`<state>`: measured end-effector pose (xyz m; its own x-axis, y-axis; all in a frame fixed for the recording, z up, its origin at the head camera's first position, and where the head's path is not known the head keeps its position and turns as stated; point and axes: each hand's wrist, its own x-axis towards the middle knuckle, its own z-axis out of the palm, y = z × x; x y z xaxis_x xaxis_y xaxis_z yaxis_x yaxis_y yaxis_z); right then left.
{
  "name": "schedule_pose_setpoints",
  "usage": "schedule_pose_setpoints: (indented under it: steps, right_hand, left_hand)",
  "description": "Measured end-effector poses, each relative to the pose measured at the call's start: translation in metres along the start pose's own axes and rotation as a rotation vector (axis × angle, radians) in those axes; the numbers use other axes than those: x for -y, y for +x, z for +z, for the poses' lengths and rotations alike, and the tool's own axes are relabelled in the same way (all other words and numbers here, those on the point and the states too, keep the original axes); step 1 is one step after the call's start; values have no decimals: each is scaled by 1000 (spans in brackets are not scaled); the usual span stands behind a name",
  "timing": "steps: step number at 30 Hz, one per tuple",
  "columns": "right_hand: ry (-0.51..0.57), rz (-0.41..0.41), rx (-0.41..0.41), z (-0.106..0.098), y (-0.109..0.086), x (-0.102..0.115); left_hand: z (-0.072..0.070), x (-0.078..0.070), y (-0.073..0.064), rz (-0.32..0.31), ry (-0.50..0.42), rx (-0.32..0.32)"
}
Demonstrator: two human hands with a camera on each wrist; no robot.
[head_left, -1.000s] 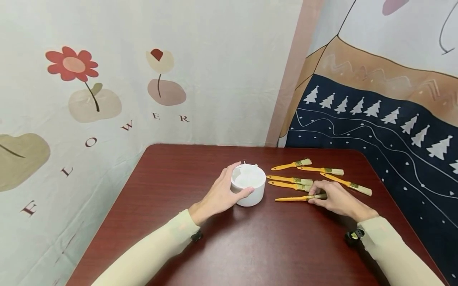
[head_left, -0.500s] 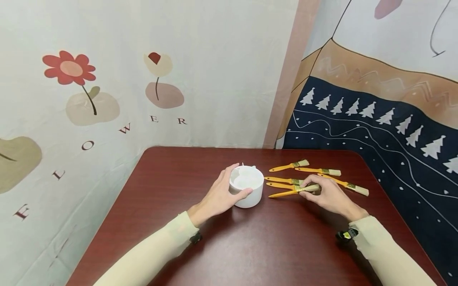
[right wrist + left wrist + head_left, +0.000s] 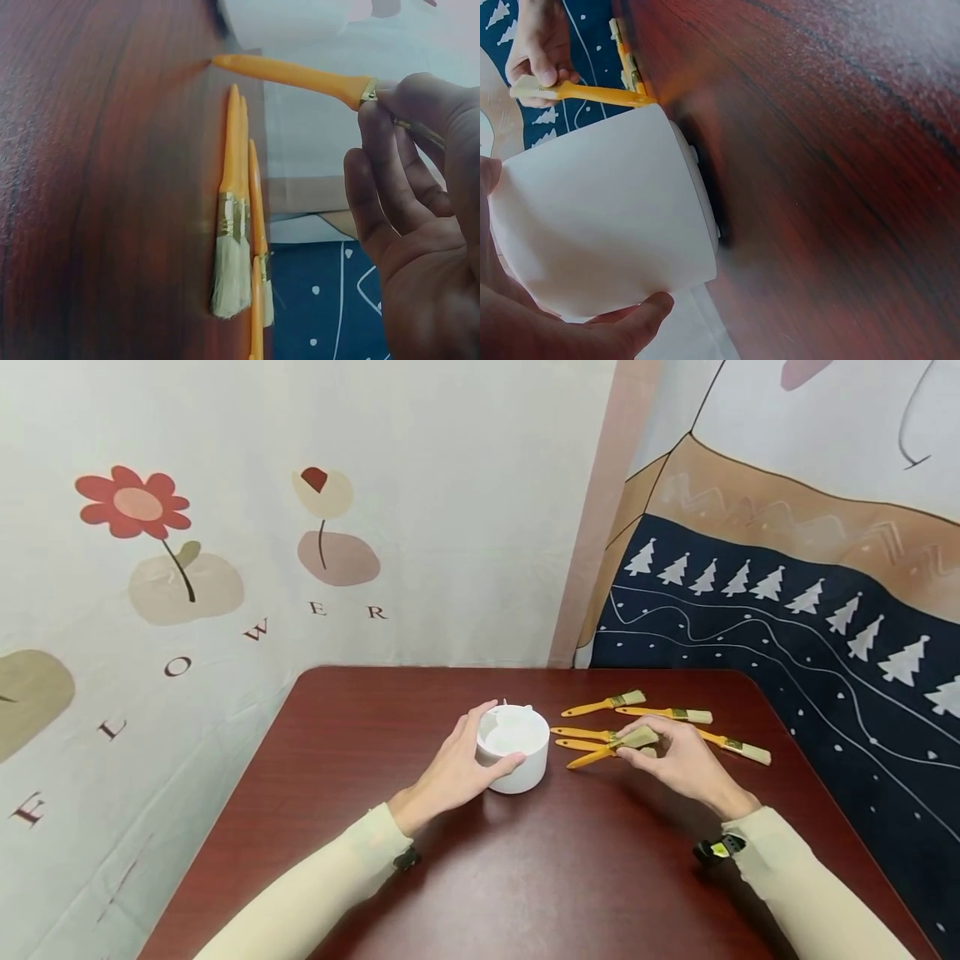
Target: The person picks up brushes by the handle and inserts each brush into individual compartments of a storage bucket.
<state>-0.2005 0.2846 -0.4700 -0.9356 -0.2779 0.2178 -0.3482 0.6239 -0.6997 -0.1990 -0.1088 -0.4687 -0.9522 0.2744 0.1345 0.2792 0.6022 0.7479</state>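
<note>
My left hand [image 3: 453, 772] holds a white round pot [image 3: 528, 767] by its side, thumb at the front and fingers round the back left. The pot stands upright on the table, with small pointed ears on its far rim; its pale wall [image 3: 607, 210] fills much of the left wrist view. To its right, my right hand [image 3: 690, 764] pinches a paintbrush [image 3: 592, 758] near its metal band. That brush tilts, bristles raised and the tip of its yellow handle [image 3: 300, 76] low, close over the table. Two more paintbrushes [image 3: 577, 733] lie just behind it, partly covered by the hand.
Further back on the dark red table [image 3: 390, 718] lie another paintbrush [image 3: 600, 705], one beside it [image 3: 667, 715] and one at the right [image 3: 738, 747], partly behind the right hand. A pale flower-print curtain [image 3: 465, 527] hangs behind, a navy tree-print cloth [image 3: 697, 618] at the right.
My right hand has lifted the paintbrush from the table and tilted it bristles up, moving slightly left and back. The left hand keeps its hold on the pot; the head view has shifted slightly.
</note>
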Motion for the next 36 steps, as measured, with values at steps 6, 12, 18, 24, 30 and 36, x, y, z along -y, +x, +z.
schedule_pose_setpoints:
  steps: [6,12,18,24,30,36]
  right_hand:
    - [50,-35,-15,1,3,6]
    - [80,-65,-51,2,6,15]
    - [61,-54,-76,2,9,31]
    - [98,-50,-84,3,13,43]
    - [114,-89,-107,4,17,53]
    - [122,-149,-137,3,23,62]
  left_hand:
    - [-1,3,-1,-3,-1,4]
    - [-2,0,-2,-6,-1,7]
    - [-1,-1,-1,3,-1,9]
    - [0,-2,-1,-2,-9,5]
    - [-1,-4,-2,-9,-19,13]
    - [0,-1,0,-1,-12,7]
